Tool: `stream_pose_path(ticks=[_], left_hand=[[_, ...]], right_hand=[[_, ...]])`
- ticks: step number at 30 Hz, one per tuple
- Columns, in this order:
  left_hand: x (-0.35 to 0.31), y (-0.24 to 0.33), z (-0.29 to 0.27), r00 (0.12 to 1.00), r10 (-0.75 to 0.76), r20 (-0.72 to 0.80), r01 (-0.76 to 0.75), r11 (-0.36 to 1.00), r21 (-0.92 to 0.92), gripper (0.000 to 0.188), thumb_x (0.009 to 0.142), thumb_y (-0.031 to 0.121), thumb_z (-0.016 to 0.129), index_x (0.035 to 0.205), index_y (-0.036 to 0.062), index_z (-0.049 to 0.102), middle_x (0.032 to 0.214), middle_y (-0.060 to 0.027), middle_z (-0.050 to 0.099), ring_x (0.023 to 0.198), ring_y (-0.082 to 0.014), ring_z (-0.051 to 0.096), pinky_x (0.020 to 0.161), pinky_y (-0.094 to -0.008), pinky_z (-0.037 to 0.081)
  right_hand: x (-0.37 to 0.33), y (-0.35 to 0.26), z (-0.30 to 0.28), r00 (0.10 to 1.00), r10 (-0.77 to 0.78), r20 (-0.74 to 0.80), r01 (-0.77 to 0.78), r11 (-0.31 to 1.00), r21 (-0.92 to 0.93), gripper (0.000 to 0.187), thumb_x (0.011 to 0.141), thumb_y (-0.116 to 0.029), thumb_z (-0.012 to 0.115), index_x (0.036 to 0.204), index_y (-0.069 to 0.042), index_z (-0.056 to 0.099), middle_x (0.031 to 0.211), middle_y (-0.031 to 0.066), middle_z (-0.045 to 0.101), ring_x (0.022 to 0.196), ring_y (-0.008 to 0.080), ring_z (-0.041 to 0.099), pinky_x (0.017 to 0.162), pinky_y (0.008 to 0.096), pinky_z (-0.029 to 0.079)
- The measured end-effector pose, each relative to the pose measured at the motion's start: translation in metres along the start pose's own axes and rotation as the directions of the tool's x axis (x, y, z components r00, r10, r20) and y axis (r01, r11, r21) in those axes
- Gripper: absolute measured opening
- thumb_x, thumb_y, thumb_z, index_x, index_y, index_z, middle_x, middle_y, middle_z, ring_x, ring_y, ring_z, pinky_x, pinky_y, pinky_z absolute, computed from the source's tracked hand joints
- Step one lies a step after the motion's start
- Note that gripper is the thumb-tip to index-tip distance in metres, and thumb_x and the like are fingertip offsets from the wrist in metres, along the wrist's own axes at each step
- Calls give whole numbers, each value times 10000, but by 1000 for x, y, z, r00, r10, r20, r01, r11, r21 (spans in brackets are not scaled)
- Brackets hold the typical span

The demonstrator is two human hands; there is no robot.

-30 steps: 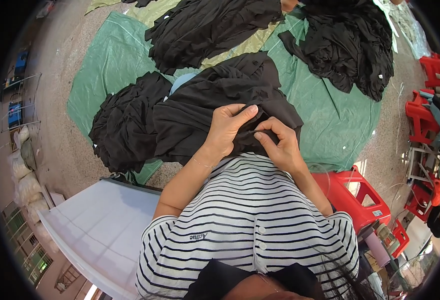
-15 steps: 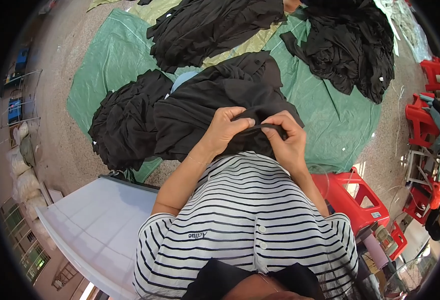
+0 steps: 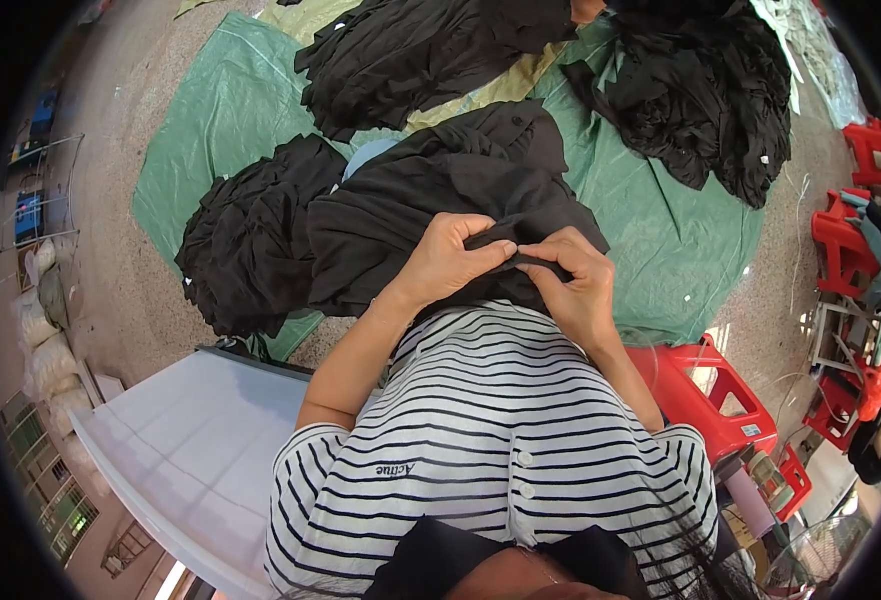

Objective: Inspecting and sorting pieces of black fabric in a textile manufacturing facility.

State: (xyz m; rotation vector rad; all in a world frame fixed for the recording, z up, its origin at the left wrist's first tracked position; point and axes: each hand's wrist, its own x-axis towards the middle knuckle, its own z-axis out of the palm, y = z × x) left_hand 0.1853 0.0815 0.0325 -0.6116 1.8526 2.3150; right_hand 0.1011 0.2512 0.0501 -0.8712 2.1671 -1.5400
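Observation:
A black garment [image 3: 410,200] lies spread over my lap, loosely folded, with a dark button near its far end. My left hand [image 3: 450,262] pinches a fold of it between thumb and fingers. Right beside it, my right hand [image 3: 575,275] grips the same edge, fingers curled and thumb pressed against the cloth. The fingertips of both hands almost meet on the fabric. Whatever lies under the fold is hidden.
Heaps of black garments lie at the left [image 3: 260,235], far middle [image 3: 420,60] and far right [image 3: 705,100] on a green tarp [image 3: 660,260]. A white-topped table [image 3: 210,430] stands at my left, a red stool [image 3: 715,395] at my right. More red stools line the right side.
My hands have drawn closer together along the cloth edge, and the fingertips now nearly touch. Both keep hold of the black garment.

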Motion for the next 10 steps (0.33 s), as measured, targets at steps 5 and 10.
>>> stream_pose_path(ticks=[5, 10], left_hand=[[-4, 0, 4, 978, 204, -39, -181, 931, 316, 138, 873, 80, 676, 833, -49, 649, 682, 4, 588, 623, -32, 463, 527, -224, 381], [-4, -17, 9, 915, 393, -86, -341, 871, 355, 172, 846, 114, 714, 858, -44, 649, 634, -87, 557, 537, -116, 456, 490, -273, 370]], right_hand=[[-2, 2, 4, 994, -105, -21, 103, 993, -48, 243, 687, 90, 721, 917, 13, 710, 786, 88, 621, 700, 186, 608, 618, 262, 470], [-4, 7, 2, 984, -173, 51, 178, 975, -136, 255, 707, 72, 727, 952, 3, 706, 801, 103, 623, 727, 210, 632, 642, 284, 501]])
